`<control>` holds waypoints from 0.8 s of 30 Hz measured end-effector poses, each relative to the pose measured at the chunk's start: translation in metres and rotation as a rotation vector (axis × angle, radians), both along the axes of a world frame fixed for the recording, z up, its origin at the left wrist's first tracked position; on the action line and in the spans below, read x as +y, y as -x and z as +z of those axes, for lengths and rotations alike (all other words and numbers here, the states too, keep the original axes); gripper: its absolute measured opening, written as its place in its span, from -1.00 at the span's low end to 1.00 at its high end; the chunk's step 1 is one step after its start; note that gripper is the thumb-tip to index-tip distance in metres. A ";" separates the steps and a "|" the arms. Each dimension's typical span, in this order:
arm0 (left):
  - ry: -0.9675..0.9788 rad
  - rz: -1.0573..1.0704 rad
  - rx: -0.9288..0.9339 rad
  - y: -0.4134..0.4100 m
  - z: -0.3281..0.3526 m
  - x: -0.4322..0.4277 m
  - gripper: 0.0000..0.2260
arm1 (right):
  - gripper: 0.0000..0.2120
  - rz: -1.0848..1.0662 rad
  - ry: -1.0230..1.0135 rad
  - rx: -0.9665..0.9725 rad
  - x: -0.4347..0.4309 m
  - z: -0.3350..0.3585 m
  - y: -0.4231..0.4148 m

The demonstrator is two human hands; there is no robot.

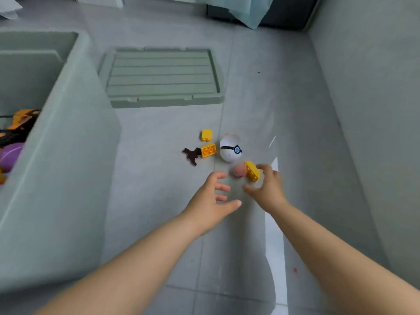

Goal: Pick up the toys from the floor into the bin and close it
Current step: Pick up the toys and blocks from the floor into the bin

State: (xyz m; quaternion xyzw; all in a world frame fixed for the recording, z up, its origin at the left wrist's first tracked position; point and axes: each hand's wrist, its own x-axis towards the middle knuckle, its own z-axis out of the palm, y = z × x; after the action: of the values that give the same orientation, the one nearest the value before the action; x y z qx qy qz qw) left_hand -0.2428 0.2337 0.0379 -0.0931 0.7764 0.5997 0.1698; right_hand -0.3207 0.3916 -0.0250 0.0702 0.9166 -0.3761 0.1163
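Several toys lie on the grey floor: a white ball (230, 148) with a black band, a small yellow brick (206, 135), a second yellow brick (208, 150), a dark brown figure (192, 155), a pink ball (239, 170) and a third yellow brick (252, 171). My right hand (266, 187) hovers with spread fingers just beside that third brick, apart from it. My left hand (212, 198) is open, fingers spread, just short of the pink ball. The green bin (66, 160) stands at the left with toys inside. Its lid (161, 76) lies flat on the floor beyond the toys.
A grey wall (375, 110) runs along the right. Dark furniture with a pale cloth (247, 10) hanging over it stands at the back. Inside the bin I see an orange-black toy (19, 122) and a purple ball (10, 155).
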 end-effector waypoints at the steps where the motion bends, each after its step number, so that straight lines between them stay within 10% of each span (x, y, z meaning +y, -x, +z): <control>1: -0.024 0.026 -0.031 0.009 -0.012 0.008 -0.44 | -0.38 0.010 -0.059 -0.033 0.006 -0.005 0.011; 14: -0.625 0.668 -0.390 0.025 -0.076 0.018 -0.79 | -0.71 0.242 -0.065 0.161 0.001 -0.061 0.030; 24: -0.963 0.751 -0.530 0.017 -0.082 0.019 -0.60 | -0.65 0.437 -0.197 0.010 -0.020 -0.048 0.047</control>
State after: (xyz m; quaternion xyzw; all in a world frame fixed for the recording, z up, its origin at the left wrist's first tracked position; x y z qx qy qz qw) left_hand -0.2600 0.2527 -0.0440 -0.4153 0.2686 0.8548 0.1571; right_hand -0.3680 0.3720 -0.0727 -0.1205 0.9429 -0.2510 0.1828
